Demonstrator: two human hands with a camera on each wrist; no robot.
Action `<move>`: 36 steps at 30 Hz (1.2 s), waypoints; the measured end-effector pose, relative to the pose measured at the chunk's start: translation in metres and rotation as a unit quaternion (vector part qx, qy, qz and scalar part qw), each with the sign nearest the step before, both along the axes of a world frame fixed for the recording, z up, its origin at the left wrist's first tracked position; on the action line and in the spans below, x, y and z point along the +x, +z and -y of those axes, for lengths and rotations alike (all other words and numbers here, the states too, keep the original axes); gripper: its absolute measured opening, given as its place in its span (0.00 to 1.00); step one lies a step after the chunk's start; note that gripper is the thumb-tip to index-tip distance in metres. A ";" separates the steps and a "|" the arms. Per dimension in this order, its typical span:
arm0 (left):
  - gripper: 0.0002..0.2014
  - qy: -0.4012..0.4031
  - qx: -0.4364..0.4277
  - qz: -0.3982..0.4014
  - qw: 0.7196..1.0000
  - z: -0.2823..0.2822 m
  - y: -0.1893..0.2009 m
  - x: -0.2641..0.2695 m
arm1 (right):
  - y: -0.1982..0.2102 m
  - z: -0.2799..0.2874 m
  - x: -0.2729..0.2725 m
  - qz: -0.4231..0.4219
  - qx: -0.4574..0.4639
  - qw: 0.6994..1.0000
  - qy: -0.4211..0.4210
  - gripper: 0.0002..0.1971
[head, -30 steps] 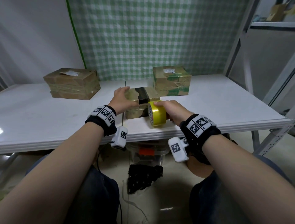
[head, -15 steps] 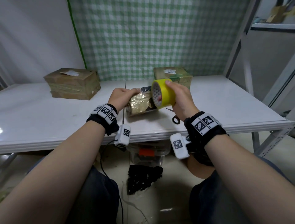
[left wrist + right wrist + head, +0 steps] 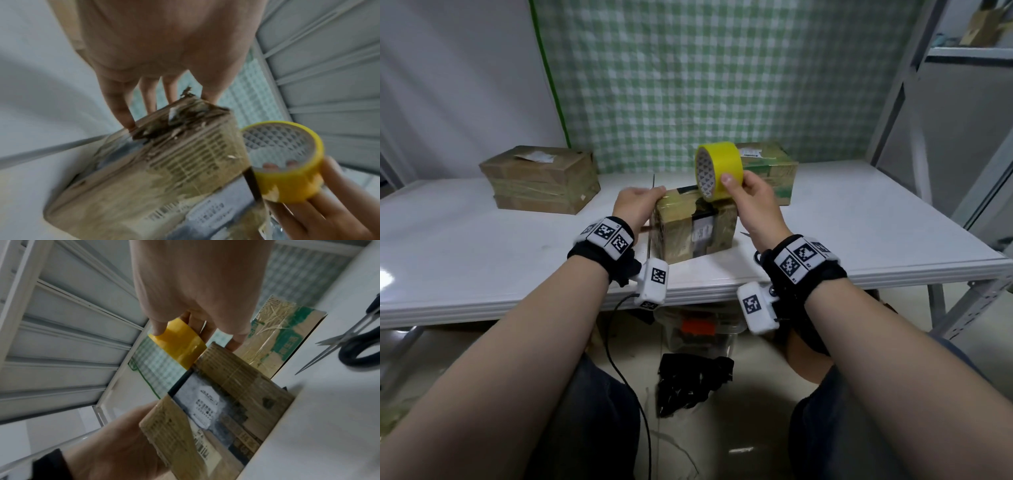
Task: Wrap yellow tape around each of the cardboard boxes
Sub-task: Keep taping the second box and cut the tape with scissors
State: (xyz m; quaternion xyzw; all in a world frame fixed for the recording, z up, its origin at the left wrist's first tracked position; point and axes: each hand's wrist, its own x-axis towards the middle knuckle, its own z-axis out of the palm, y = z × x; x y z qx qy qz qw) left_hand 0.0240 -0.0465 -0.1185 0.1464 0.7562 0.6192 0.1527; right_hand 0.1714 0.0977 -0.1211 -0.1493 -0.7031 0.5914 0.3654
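A small cardboard box point(image 3: 695, 228) with a label stands on the white table point(image 3: 482, 246) near its front edge. My left hand point(image 3: 638, 205) grips its upper left edge, fingers curled over the top point(image 3: 123, 113). My right hand point(image 3: 753, 202) holds a roll of yellow tape point(image 3: 717, 169) just above the box's top right, thumb on the outside and fingers through the core point(image 3: 273, 165). The roll point(image 3: 179, 344) touches the box's upper edge point(image 3: 226, 369). Two more boxes stand behind: one at the back left point(image 3: 541, 180), one with green print point(image 3: 774, 168) behind the roll.
Scissors point(image 3: 353, 345) lie on the table to the right of the small box. A green checked cloth point(image 3: 705, 75) hangs behind the table. Metal shelving point(image 3: 962, 137) stands at the right. Under the table sit a plastic tub point(image 3: 698, 335) and a black bundle point(image 3: 691, 380).
The right hand lifted the tape roll from the table beside the box to above its top. The left hand tipped the box and set it upright again, label side toward me.
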 end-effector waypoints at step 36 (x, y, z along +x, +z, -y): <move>0.29 -0.169 -0.266 -0.335 0.888 -0.010 -0.003 0.026 | 0.038 0.026 0.016 0.060 -0.029 0.996 -0.063 0.27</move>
